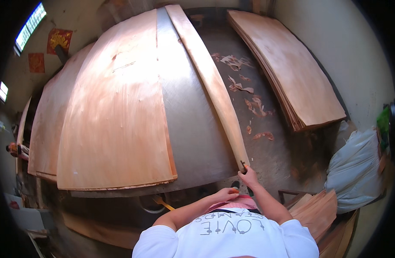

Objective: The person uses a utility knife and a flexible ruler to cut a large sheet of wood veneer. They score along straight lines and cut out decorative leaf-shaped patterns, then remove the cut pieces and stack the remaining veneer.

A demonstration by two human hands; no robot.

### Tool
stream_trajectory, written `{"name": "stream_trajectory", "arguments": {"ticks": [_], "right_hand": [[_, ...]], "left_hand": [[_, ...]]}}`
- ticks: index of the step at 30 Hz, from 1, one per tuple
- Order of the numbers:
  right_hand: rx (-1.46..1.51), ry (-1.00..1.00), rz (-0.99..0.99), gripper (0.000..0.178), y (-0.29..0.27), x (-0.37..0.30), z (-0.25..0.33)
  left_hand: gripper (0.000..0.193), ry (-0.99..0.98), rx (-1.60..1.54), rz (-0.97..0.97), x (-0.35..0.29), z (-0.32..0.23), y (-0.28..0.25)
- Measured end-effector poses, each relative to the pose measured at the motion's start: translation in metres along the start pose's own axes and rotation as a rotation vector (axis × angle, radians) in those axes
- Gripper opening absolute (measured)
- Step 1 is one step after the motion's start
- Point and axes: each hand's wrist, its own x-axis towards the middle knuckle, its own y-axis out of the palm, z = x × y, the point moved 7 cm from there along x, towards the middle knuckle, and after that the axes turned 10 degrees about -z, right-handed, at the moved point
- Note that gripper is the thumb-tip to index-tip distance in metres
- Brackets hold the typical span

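My right hand (248, 175) is closed at the near end of a long, narrow wood veneer strip (212, 95), which lies along the table's right edge. A small dark tool (243, 164) sticks up from its fingers; its exact kind is unclear. In front of my waist, my left hand (226, 195) has its fingers loosely extended, with nothing visible in them. To the left, a large stack of veneer sheets (115, 116) covers much of the metal tabletop (191, 112). A bare band of metal shows between stack and strip.
Another veneer stack (292, 64) lies at the right, beyond torn scraps (255, 105) on the floor. Near right are a whitish plastic bundle (354, 170) and loose veneer pieces (316, 213). An orange-yellow handle (164, 203) shows below the table's front edge.
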Motion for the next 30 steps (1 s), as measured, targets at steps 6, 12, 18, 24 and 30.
{"name": "stream_trajectory", "arguments": {"ticks": [6, 12, 18, 24, 30], "right_hand": [[0.364, -0.153, -0.007, 0.029, -0.057, 0.03, -0.022], [1.23, 0.189, 0.556, 0.016, -0.145, 0.058, -0.041], [2.244, 0.143, 1.001, 0.022, -0.286, 0.113, -0.084], [2.215, 0.15, 0.821, 0.022, -0.38, 0.17, -0.174], [2.019, 0.173, 0.592, 0.02, -0.422, 0.235, -0.26]], "left_hand": [[0.037, -0.335, -0.143, -0.189, -0.016, 0.028, -0.034], [0.033, -0.403, -0.2, -0.358, 0.018, 0.01, -0.04], [0.032, -0.353, -0.079, -0.42, 0.123, -0.079, 0.007], [0.035, -0.331, -0.038, -0.369, 0.215, -0.13, 0.067], [0.038, -0.403, 0.034, -0.395, 0.317, -0.119, 0.1]]}}
